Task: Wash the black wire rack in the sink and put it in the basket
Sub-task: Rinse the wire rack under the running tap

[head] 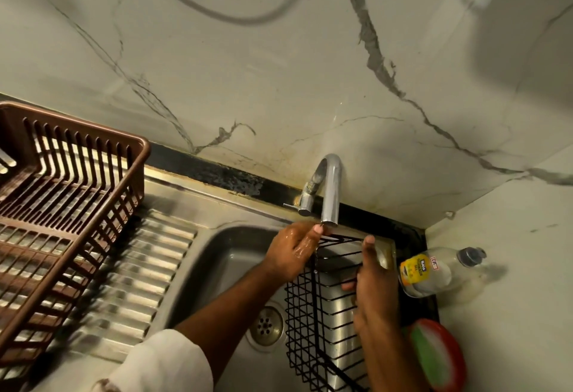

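The black wire rack (319,323) stands tilted inside the steel sink (217,267), on its right side, under the chrome tap (330,193). My left hand (294,252) is wet and grips the rack's upper left corner just below the spout. My right hand (372,286) holds the rack's right side, fingers curled round its wires, thumb pointing up. The brown plastic basket (62,221) stands on the ribbed draining board at the left.
A dish-soap bottle (434,270) lies on the counter right of the sink. A red dish with a green scrubber (437,357) sits in front of it. The drain (266,325) shows left of the rack. A marble wall rises behind the tap.
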Available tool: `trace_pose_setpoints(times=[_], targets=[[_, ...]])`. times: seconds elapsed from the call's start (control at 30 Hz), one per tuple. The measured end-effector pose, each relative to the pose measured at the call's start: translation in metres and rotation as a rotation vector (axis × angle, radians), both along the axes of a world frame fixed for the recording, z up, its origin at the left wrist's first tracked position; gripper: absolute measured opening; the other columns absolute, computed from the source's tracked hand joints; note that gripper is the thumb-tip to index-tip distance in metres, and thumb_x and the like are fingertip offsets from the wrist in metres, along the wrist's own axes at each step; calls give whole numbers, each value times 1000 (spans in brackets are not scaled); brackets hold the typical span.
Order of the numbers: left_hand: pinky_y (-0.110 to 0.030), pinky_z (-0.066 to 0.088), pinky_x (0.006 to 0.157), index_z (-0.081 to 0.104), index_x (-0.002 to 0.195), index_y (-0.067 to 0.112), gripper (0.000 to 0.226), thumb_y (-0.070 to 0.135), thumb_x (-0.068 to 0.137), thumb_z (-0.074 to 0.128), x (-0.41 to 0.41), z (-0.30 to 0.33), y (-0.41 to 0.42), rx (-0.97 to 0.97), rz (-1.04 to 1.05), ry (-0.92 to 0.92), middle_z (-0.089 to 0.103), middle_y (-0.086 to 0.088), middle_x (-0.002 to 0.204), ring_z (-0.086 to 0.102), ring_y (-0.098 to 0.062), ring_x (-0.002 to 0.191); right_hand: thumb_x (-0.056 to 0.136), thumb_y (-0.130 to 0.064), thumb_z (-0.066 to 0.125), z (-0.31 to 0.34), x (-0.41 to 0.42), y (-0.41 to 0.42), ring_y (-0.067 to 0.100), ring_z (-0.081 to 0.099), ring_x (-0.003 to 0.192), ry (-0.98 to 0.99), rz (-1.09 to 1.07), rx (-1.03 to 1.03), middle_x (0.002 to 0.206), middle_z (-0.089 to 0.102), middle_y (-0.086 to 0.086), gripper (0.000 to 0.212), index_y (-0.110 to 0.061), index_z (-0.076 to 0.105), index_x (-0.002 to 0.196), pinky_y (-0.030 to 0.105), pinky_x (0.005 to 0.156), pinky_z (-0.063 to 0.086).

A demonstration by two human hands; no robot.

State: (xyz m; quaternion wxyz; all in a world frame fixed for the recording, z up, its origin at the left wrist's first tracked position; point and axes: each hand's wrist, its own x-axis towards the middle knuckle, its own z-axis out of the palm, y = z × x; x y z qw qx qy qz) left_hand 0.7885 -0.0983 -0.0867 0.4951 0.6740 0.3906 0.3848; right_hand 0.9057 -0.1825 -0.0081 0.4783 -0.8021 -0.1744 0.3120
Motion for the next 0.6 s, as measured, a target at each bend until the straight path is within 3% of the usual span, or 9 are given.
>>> trace_pose_setpoints(times=[0.1,0.17,0.27,0.33,0.43,0.5,0.6], targets=[[-48,58,90,74,110,27,58,68,101,34,-3,-8,5,-100,-3,15,74,5,104,69,-11,102,91,-68,51,-5,4,-7,14,46,51,162,-68,6,58,51,3,49,-21,64,85,28,52,34],[-47,57,95,73,111,30,57,72,97,36,-10,-10,6,-274,22,-20,74,7,110,68,-10,108,91,-65,56,-4,10,-12,12,45,52,273,-106,14,62,50,1,39,-26,63,88,26,49,30],[-44,52,98,67,124,27,67,74,93,32,-22,-9,5,-622,-36,-141,70,0,124,65,-24,117,90,-61,62,-6,19,-16,9,43,50,448,-120,36,64,48,-2,27,-34,61,86,23,49,28],[-47,54,95,62,132,27,68,72,97,26,-29,-9,1,-811,-109,-210,71,-3,126,69,-29,113,91,-59,61,-13,24,-16,7,40,44,528,-115,30,55,45,-5,30,-32,57,79,20,43,27],[-46,52,98,64,132,21,75,72,100,20,-43,-15,-4,-932,-174,-246,74,-8,121,70,-29,108,87,-66,59,-27,33,-12,8,31,34,659,-129,-22,46,39,-6,51,-25,45,60,16,38,24],[-39,52,84,65,130,18,70,67,101,25,-49,-22,-10,-996,-204,-277,75,-13,112,67,-27,93,90,-68,53,-38,40,-6,9,24,30,722,-101,-46,45,40,-5,58,-23,41,55,16,38,22],[-22,38,46,64,107,15,52,63,97,45,-48,-29,-21,-1112,-44,-309,64,-4,73,47,-12,53,94,-60,53,-45,39,4,8,32,33,690,-30,-50,54,54,-3,45,-22,53,71,18,39,26]])
